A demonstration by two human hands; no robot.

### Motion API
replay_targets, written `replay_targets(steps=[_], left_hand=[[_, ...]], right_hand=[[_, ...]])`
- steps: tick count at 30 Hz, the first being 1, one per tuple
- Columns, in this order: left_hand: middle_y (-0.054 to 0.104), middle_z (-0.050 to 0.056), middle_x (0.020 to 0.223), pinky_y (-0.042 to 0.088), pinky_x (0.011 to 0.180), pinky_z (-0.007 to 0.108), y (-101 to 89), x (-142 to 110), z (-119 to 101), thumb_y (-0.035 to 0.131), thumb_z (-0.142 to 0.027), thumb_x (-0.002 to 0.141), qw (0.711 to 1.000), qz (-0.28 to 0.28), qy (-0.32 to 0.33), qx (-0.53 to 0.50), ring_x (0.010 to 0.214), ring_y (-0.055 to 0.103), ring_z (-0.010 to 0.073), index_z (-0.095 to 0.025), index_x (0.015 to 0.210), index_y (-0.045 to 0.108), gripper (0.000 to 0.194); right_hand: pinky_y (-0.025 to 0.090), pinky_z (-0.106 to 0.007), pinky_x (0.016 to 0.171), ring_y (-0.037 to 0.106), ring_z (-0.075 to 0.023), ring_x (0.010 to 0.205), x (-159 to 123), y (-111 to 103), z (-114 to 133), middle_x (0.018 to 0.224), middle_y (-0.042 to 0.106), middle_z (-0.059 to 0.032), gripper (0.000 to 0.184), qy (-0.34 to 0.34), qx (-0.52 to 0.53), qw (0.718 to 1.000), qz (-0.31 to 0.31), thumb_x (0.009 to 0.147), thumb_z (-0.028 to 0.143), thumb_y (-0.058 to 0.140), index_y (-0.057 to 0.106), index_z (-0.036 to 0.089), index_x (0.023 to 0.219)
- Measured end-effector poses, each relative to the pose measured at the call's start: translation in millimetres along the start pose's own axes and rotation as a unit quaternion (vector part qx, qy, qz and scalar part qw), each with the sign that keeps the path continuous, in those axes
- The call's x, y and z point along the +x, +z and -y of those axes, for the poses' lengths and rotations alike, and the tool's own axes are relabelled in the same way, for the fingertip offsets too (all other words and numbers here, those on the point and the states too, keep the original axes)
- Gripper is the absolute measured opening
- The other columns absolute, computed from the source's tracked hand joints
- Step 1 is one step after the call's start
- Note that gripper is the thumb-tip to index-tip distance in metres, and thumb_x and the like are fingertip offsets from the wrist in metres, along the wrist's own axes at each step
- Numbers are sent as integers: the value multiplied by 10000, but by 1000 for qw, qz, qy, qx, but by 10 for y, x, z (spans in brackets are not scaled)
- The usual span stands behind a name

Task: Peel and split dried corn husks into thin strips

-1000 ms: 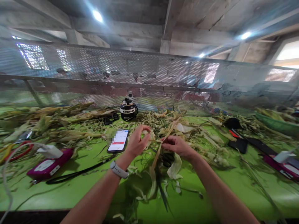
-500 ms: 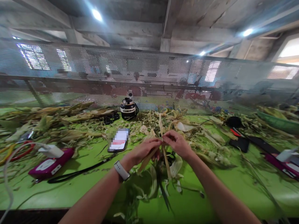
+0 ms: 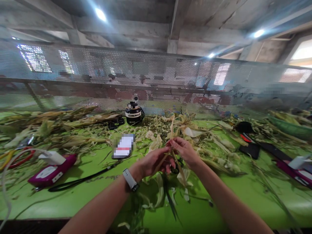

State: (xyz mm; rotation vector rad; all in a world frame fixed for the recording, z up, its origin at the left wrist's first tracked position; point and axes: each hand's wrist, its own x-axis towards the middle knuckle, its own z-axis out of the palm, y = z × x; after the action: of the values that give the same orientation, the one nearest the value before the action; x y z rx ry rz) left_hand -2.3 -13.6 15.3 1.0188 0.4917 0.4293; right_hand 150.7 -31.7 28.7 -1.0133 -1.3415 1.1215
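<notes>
Since half a second ago, your left hand (image 3: 153, 161) has rolled over so its lower fingers show beneath the work, and the upper end of the husk strip (image 3: 172, 127) has swung slightly to your right. Your right hand (image 3: 186, 152) sits almost where it was, and the two sets of fingertips now meet more closely.

The strip is in front of you, between your hands, above the green table (image 3: 85, 198). Its long axis runs away from you: the upper end points toward the mesh panel (image 3: 156, 78), while strips trail below toward you, one past your left palm, one to the right. Neither hand is nearer, as both reach the same crossing point. Your right thumb and forefinger are pinched on the strip there; your left lower fingers hang loosely apart, and I can't tell whether the left fingertips grip it.

Counting: two hands, one watch (image 3: 130, 179) on your left wrist, one lit phone (image 3: 123, 146), one black bottle (image 3: 133, 114), two purple power strips (image 3: 46, 176), one green basket (image 3: 286, 126). The loose husks (image 3: 70, 122) are too tangled to count
</notes>
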Motion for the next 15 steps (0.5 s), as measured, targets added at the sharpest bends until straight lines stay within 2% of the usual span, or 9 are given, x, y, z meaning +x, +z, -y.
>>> replay_targets(steps=[4,6,11,13,15], left_hand=[[668,29,656,328,378,189,23,18,13,540,-409,813,997,-56,46,-16,395,554,104,-166,972,544,290],[675,20,662,327,377,187,38,17,10,573,-353,797,995,-67,71,-16,389,548,102,-188,1032,517,292],[595,8,484,208,340,179,64,5,7,515,-388,819,997,-43,62,9,287,340,41,-149,813,543,240],[578,-14,465,198,349,176,61,9,15,539,-363,797,996,-37,79,-2,295,322,42,-166,870,541,210],[591,-16,493,220,362,177,51,19,23,566,-341,768,995,-34,95,-17,326,372,58,-184,916,528,219]], right_hand=[[415,-245,562,545,-129,631,-16,21,4,709,643,-16,348,14,53,998,-10,646,504,718,701,184,782],[435,-252,567,563,-138,651,-22,25,5,748,657,-24,329,17,70,997,-18,648,482,724,714,190,800],[456,-280,819,588,-171,904,-15,26,-23,930,671,-33,256,-18,69,997,-26,646,427,745,733,203,768],[449,-286,851,586,-171,918,-13,31,-38,933,668,-33,256,-23,59,998,-27,660,431,735,734,207,784],[464,-281,822,592,-163,880,-14,47,-49,906,664,-32,264,-29,49,998,-28,662,439,731,731,207,788]])
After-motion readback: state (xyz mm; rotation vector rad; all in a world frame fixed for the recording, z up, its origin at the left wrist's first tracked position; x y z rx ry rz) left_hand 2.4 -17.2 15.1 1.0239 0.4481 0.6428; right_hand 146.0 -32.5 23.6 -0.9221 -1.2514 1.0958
